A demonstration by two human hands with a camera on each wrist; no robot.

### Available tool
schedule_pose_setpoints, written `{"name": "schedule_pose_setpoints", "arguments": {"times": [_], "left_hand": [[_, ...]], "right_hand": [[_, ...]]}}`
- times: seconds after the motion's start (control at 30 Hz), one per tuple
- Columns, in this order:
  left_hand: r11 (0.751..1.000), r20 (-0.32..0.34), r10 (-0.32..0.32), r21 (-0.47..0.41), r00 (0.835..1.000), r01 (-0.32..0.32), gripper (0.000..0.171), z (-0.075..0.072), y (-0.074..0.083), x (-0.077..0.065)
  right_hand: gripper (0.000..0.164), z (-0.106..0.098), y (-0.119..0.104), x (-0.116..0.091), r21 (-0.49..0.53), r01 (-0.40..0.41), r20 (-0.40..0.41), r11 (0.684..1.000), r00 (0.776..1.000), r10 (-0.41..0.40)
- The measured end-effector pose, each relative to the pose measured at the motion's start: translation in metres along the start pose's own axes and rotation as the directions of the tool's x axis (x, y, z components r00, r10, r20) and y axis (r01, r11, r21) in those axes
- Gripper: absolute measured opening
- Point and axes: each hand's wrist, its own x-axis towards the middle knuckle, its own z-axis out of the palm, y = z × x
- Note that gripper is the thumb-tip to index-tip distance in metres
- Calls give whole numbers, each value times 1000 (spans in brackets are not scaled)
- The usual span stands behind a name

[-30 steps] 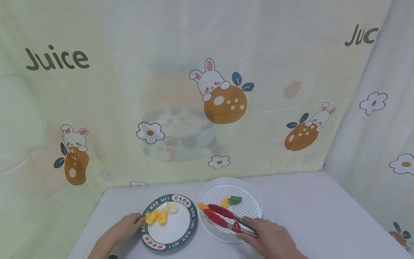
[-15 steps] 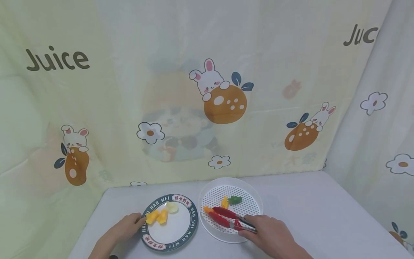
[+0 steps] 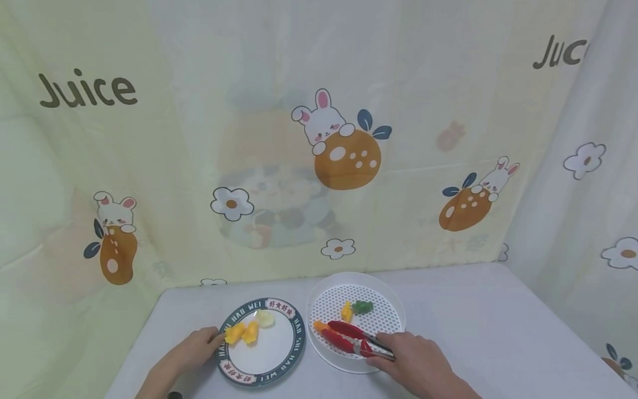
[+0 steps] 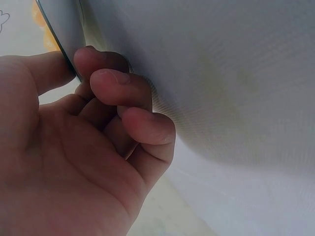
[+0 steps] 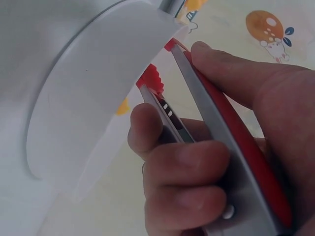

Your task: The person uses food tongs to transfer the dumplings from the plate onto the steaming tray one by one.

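Right hand (image 3: 418, 361) grips the red tongs (image 3: 343, 339), orange piece (image 3: 319, 326) at their tips, over the white basket (image 3: 344, 363), lower centre; left hand (image 3: 200, 347) pinches the plate (image 3: 298, 342) by its rim, lower left. I'd ease the tips apart low, clear of the yellow piece (image 3: 346, 312).

Plate (image 3: 269, 353) on bench (image 3: 478, 327), nearer left edge; sieve (image 3: 385, 318) just right, near back edge. Food pieces (image 3: 250, 332) on plate's back-left part, more pieces (image 3: 362, 307) in sieve. Tongs (image 3: 338, 338) across sieve's front-right rim.
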Motion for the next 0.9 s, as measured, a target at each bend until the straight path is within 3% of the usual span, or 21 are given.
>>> {"name": "schedule_pose_setpoints", "arguments": {"times": [0.2, 0.43, 0.67, 0.9], "left_hand": [[1000, -1, -7, 3, 1000, 7, 34, 0, 0, 1], [999, -4, -30, 31, 1000, 30, 40, -1, 3, -1], [999, -4, -35, 29, 999, 35, 35, -1, 6, -3], [999, 4, -35, 11, 999, 35, 37, -2, 6, -3]], "right_hand": [[69, -10, 0, -3, 20, 7, -41, 1000, 999, -6], [95, -14, -7, -6, 44, -41, -83, 998, 996, 44], [110, -10, -22, -2, 84, -79, -58, 993, 995, 84], [107, -9, -36, 5, 103, -68, -58, 992, 996, 74]]}}
